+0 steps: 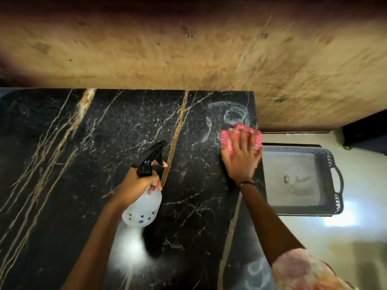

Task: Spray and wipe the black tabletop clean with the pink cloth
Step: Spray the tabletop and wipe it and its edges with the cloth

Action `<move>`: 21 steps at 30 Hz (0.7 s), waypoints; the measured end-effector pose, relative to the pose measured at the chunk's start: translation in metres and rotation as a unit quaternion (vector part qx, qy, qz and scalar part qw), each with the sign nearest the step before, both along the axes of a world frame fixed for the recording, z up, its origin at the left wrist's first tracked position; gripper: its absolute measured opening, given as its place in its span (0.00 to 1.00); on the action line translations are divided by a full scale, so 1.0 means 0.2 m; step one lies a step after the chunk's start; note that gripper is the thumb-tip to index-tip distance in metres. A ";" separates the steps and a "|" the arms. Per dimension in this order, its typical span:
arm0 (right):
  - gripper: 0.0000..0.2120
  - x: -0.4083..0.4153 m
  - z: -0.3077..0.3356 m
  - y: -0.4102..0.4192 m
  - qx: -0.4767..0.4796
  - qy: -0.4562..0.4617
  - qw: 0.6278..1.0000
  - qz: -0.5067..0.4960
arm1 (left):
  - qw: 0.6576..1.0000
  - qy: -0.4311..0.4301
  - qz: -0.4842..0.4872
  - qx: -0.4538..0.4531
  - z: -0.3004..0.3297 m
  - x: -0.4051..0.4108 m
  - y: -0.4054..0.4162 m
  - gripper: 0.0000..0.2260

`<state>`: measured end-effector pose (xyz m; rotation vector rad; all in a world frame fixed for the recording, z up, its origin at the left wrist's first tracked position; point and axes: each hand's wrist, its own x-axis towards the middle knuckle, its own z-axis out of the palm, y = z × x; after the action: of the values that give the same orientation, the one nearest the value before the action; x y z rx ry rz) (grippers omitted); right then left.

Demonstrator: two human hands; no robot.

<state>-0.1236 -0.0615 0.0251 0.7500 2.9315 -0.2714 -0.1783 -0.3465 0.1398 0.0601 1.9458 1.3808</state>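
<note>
The black marble tabletop (94,153) with gold and white veins fills the lower left of the view. My right hand (240,155) presses flat with spread fingers on the folded pink cloth (227,139) near the table's far right corner. Whitish wet smears (228,114) lie just beyond the cloth. My left hand (140,185) grips the neck of a translucent spray bottle (144,208) with a black trigger head (150,155), its nozzle pointing up and to the right, one finger at the trigger.
A tan plastered wall (188,49) runs behind the table. A grey perforated tray (335,185) with handles sits on the pale floor right of the table's edge. A bright light reflection (129,243) glares on the tabletop near me.
</note>
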 end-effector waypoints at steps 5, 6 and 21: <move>0.31 -0.13 -0.02 -0.28 0.005 0.025 0.983 0.184 | 1.000 0.006 -0.005 0.003 0.00 -0.04 0.15 0.19; 0.30 -0.08 -0.02 -0.29 -0.001 0.030 0.973 0.229 | 1.000 0.010 -0.007 0.001 0.00 -0.05 0.17 0.19; 0.32 -0.43 -0.06 0.04 0.028 0.019 0.990 0.137 | 1.000 0.015 -0.002 0.010 -0.06 -0.24 0.35 0.20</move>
<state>-0.2103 -0.0534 0.0137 0.3424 3.0402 -0.1806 -0.2268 -0.2768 0.1285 0.0943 1.9561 1.4043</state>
